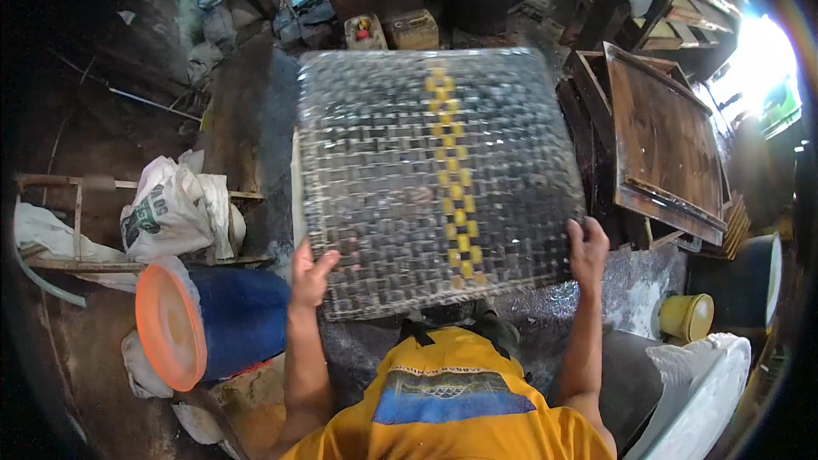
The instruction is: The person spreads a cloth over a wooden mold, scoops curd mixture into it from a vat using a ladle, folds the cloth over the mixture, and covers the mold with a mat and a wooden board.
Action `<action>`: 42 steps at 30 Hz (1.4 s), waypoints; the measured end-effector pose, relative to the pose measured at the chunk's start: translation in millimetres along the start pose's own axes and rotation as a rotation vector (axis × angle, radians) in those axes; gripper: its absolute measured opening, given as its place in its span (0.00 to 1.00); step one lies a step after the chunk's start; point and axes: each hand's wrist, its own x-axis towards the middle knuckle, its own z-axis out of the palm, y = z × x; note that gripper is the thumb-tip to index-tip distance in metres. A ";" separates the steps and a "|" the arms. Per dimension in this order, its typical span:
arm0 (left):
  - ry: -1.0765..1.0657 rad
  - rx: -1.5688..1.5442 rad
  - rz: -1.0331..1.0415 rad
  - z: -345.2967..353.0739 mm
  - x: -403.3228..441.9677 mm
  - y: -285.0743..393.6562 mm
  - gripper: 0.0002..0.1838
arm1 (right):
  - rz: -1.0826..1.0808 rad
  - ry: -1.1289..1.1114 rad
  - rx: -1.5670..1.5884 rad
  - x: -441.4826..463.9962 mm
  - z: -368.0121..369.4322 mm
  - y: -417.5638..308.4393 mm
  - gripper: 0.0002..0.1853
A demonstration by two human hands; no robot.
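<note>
A large, roughly square woven panel (375, 170) of dark, shiny strips fills the middle of the head view, with a yellow checkered band running down it. My left hand (312, 276) grips its near left edge, thumb on top and the other fingers mostly hidden. At the near right corner, my right hand (588, 250) is closed on the edge too. The panel is held up in front of my body, above the floor, and looks slightly blurred. A pale edge shows along its left side; what it belongs to I cannot tell.
On the left stand a blue drum (243, 307) with an orange rim and a white sack (170, 213). Stacked wooden frames (665, 136) lean at the right, near a yellow bucket (686, 317) and a white-coated container (703, 392). Plastic jugs (412, 31) sit beyond the panel.
</note>
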 end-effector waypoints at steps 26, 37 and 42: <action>0.314 1.137 -0.211 -138.0 66.9 -151.8 0.31 | -0.169 0.142 -0.499 -46.8 133.7 -13.2 0.17; -0.181 1.266 0.499 121.9 221.2 -38.0 0.19 | 0.961 -0.375 0.568 -24.3 183.5 106.3 0.20; -0.609 1.494 0.602 274.0 312.0 -72.2 0.22 | 1.377 -0.095 1.822 11.1 184.1 118.8 0.19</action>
